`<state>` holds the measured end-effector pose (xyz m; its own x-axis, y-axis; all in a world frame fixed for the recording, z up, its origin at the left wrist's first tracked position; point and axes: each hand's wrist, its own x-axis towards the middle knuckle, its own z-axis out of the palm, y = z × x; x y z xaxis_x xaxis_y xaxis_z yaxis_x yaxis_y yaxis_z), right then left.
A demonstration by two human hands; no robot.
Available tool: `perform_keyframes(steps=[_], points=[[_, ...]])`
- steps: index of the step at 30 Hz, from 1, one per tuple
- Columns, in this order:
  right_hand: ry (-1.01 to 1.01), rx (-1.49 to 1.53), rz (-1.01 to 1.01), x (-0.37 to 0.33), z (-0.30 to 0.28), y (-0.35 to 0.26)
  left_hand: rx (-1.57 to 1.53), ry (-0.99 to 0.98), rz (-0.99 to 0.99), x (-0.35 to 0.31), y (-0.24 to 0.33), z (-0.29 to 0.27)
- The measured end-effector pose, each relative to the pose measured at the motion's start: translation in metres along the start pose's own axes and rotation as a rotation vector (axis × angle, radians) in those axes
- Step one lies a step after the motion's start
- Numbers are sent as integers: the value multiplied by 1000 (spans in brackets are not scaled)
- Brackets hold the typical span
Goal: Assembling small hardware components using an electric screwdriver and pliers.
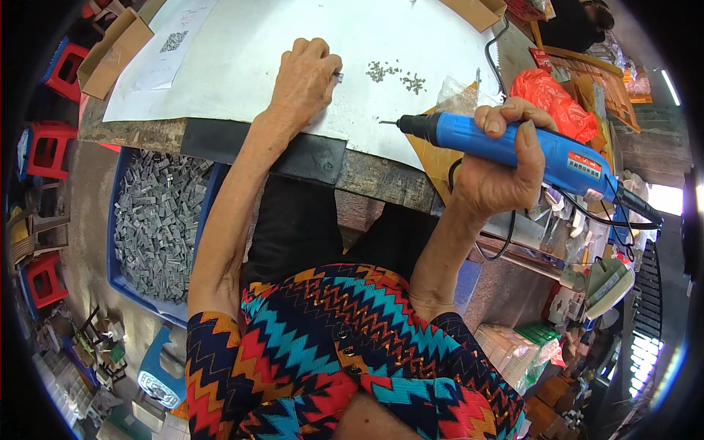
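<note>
My right hand (506, 150) is wrapped round a blue electric screwdriver (469, 138), held level above the table's front edge with its thin bit pointing left. A black cord runs from its rear end. Over the white sheet (242, 73) on the table, my left hand (306, 77) is closed, knuckles up. A small grey metal piece (338, 77) pokes out beside its fingers; the rest of it is hidden under the hand. To the right of that hand lie two loose clusters of tiny screws (383, 71), apart from both hands.
A blue bin (114, 242) full of small grey metal parts (161, 220) stands below the table at left. Cardboard boxes (114, 55) sit at the table's far corners. A red plastic bag (554, 103) and the looping cord (506, 238) are at right. Red stools (53, 150) stand far left.
</note>
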<state>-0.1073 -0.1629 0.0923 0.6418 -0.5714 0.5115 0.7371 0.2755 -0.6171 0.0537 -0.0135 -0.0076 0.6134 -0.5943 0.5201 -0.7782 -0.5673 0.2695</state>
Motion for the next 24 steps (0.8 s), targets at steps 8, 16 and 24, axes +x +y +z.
perform_keyframes(steps=[8,16,24], points=[[66,-41,21,9,11,17,-155,-36,-44,-29,25,-20],[-15,-193,72,13,24,37,-289,64,-61,-40,34,-21],[-46,-162,47,11,30,47,-392,31,-118,-42,40,-27]])
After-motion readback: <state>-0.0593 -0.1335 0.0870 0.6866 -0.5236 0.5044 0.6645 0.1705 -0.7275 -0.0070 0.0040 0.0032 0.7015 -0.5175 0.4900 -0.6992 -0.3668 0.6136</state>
